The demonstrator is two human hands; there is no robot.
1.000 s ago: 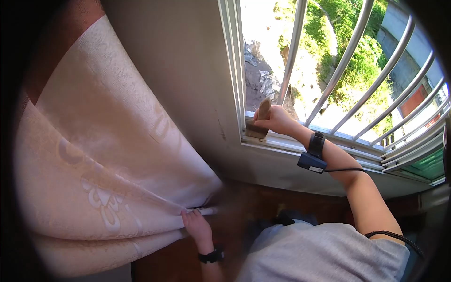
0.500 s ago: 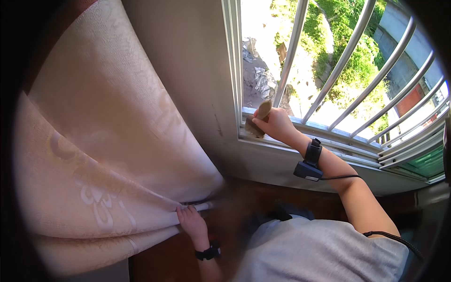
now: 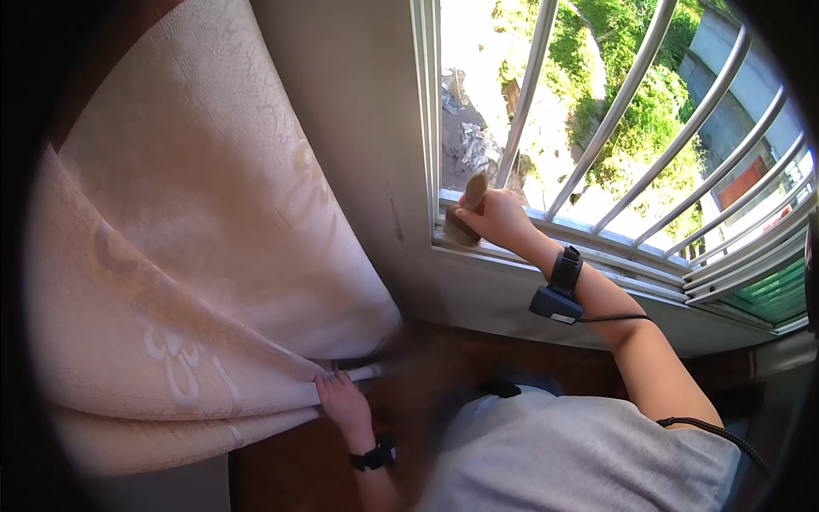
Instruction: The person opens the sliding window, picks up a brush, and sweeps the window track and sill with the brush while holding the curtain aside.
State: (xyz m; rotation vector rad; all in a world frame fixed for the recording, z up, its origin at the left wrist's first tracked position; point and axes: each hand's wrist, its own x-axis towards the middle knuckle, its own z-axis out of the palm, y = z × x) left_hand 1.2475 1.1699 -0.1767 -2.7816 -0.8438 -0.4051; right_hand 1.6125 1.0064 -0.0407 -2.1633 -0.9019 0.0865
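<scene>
My right hand [image 3: 502, 217] is closed around the handle of a flat brush [image 3: 465, 229], which looks like a wooden paintbrush. Its wide end points down onto the window track [image 3: 580, 256] at the left corner of the frame, and the handle end sticks up above my fingers. Lower down, my left hand [image 3: 343, 403] grips the gathered edge of a pale patterned curtain [image 3: 222, 256] and holds it bunched to the left. My thumb and fingertips are pressed into its folds.
Metal bars [image 3: 627, 94] cross the window opening, with greenery and a building outside. A grey wall [image 3: 350, 111] stands between curtain and window. Black straps with a small box [image 3: 554, 305] and cable sit on my right wrist. Brown floor [image 3: 281, 469] shows below.
The brush has tilted slightly and shifted a little left in the window corner. My left hand still holds the curtain, and the whole view has moved slightly.
</scene>
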